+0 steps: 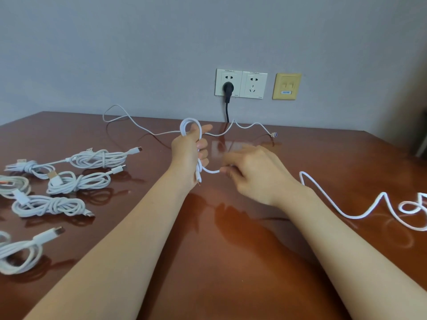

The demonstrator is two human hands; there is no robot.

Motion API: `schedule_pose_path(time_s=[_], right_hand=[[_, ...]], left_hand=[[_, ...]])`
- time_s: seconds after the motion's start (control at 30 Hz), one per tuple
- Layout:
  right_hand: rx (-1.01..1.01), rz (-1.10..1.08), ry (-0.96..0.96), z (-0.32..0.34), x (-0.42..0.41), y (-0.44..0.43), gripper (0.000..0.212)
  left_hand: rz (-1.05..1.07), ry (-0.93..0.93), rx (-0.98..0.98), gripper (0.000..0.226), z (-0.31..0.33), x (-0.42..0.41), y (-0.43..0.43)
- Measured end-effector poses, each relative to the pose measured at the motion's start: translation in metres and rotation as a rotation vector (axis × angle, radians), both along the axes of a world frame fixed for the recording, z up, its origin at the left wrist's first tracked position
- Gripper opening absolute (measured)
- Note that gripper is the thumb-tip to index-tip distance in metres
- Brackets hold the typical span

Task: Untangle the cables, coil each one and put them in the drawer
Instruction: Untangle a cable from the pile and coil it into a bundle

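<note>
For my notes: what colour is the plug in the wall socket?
The plug is black; head view.

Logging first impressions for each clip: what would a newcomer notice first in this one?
The two hands at centre: the left hand grips a loop of white cable over the brown table, while the right hand pinches a strand of it. Next come the coiled white cables lying in a row at the table's left, and the black plug in the wall socket behind.
</note>
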State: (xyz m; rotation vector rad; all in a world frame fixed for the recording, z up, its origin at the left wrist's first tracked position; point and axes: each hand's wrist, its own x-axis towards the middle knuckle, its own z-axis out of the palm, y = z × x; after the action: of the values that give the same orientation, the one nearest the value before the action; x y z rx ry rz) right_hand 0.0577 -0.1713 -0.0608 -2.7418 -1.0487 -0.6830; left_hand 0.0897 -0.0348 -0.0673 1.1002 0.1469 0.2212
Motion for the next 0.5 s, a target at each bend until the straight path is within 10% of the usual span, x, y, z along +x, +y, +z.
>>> schedule_pose_path(time_s=[0.27,0.5], right_hand=[[0.075,0.128,-0.033,-0.007,0.001,0.005,0.015],[0.405,0.165,0.331,-0.012,0.006,0.000,0.024]], left_hand=[[0.109,-0.054,0.467,0.037,-0.008,-0.003,-0.009],[-0.062,0.101,0.750,0.036,-0.014,-0.005,-0.012]])
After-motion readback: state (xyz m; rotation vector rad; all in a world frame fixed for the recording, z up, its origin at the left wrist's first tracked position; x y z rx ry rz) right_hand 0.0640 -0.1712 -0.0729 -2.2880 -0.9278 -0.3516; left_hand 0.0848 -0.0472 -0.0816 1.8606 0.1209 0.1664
